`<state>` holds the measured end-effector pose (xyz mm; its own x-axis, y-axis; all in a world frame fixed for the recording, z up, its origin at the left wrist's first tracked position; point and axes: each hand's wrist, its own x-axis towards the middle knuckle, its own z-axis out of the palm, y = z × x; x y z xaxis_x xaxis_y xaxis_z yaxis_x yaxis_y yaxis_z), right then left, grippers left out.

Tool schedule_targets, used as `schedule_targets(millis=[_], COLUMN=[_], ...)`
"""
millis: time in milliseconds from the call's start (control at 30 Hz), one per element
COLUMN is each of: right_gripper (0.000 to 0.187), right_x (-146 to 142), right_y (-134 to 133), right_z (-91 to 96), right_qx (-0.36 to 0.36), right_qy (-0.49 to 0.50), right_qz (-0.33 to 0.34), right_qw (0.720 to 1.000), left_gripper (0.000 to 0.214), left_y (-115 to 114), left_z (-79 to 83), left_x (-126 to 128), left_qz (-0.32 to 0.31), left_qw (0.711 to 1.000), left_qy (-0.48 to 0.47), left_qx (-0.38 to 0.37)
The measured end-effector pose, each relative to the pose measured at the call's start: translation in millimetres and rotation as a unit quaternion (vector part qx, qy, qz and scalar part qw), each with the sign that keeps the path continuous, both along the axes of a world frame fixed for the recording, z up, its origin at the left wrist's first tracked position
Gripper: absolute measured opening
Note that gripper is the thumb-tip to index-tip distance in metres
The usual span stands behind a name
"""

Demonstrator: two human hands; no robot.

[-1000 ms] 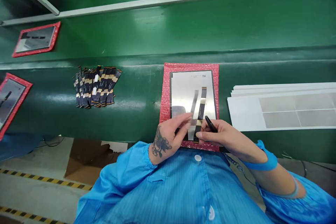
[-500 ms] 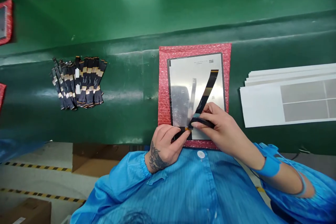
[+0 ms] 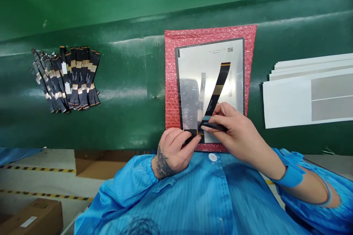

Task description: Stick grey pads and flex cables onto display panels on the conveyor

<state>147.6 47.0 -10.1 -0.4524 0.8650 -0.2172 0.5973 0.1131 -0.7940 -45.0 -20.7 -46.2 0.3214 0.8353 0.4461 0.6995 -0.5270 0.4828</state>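
A shiny grey panel lies on a red bubble-wrap mat at the near edge of the green bench. A black flex strip with gold bands runs slanted up across the panel. My left hand is curled, its fingertips pressing the strip's lower end at the panel's bottom edge. My right hand is closed round a thin black tool, whose tip sits at that same lower end of the strip.
A fanned pile of several black flex strips lies to the left on the bench. A stack of white sheets lies at the right. Cardboard boxes stand on the floor below.
The view has tilted down and nearer. The flex strip has swung from nearly upright to slanting right. My right hand has laid the tool flat at the strip's base; my left fingers have curled onto it.
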Motion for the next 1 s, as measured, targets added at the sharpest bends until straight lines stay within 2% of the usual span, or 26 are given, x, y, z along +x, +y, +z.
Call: schedule_targets(millis=[500,667,867,1000], right_gripper=[0.019,0.021,0.021,0.02], right_x=[0.5,0.1,-0.1,-3.8], right_y=[1.7,1.7,2.0,0.7], right_z=[1.1,1.7,0.8,0.9], right_qx=[-0.012,-0.012,-0.017,-0.008], right_qy=[-0.016,-0.048,-0.058,-0.068], right_qz=[0.031,0.043,0.055,0.061], right_qw=[0.999,0.998,0.997,0.996], left_gripper=[0.012,0.018,0.018,0.02], left_y=[1.9,1.1,0.3,-0.6], left_z=[0.8,-0.9,-3.7,-1.1], left_x=[-0.4,0.8,1.1,5.1], left_qz=[0.002,-0.004,-0.014,-0.003], left_qw=[1.0,1.0,0.998,0.998], left_qy=[0.02,0.017,0.057,0.054], left_qx=[0.011,0.011,0.037,0.01])
